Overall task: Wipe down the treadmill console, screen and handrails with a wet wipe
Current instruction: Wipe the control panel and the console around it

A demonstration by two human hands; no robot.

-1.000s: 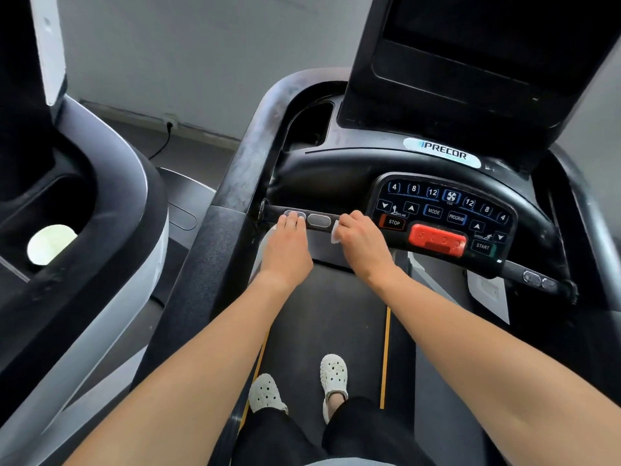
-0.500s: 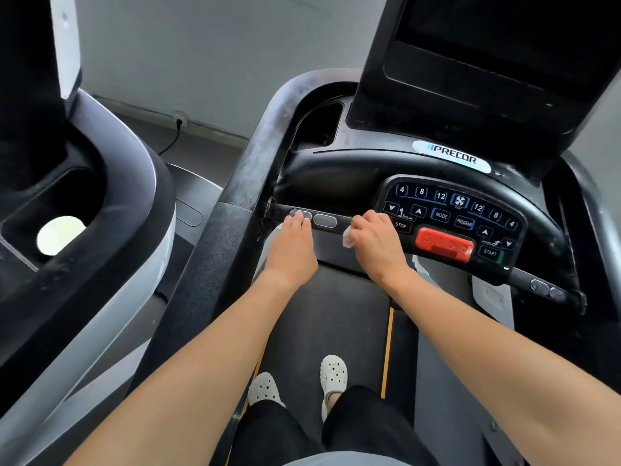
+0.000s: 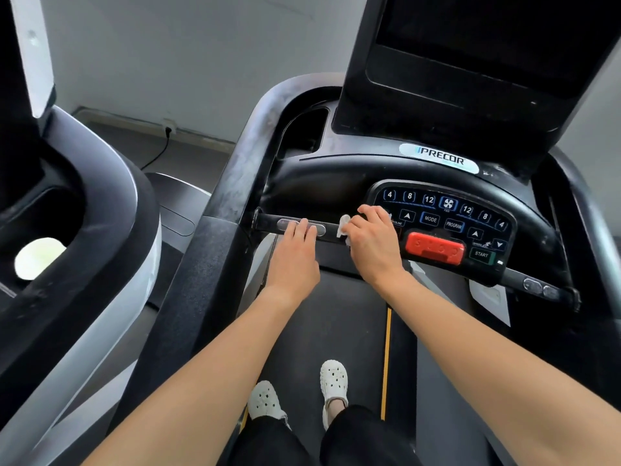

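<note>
I stand on a black treadmill. Its console (image 3: 339, 183) carries a blue-lit keypad (image 3: 447, 213) and a red stop button (image 3: 435, 247); the dark screen (image 3: 487, 38) rises above. My left hand (image 3: 295, 257) rests with straight fingers on the front crossbar (image 3: 265, 223), over its silver sensor pads. My right hand (image 3: 373, 240) holds a white wet wipe (image 3: 342, 225) against the left edge of the keypad; most of the wipe is hidden under the fingers. The left handrail (image 3: 242, 169) runs up beside the console.
A second treadmill (image 3: 111, 210) stands close on the left. A power cord (image 3: 161, 146) runs to the wall socket behind. My feet in white clogs (image 3: 332, 381) stand on the belt (image 3: 329, 324). The crossbar's right end (image 3: 541, 287) has more sensor pads.
My right hand has slid the wipe rightward along the crossbar onto the keypad's left edge, now covering the small stop key. My left hand stays on the sensor pads.
</note>
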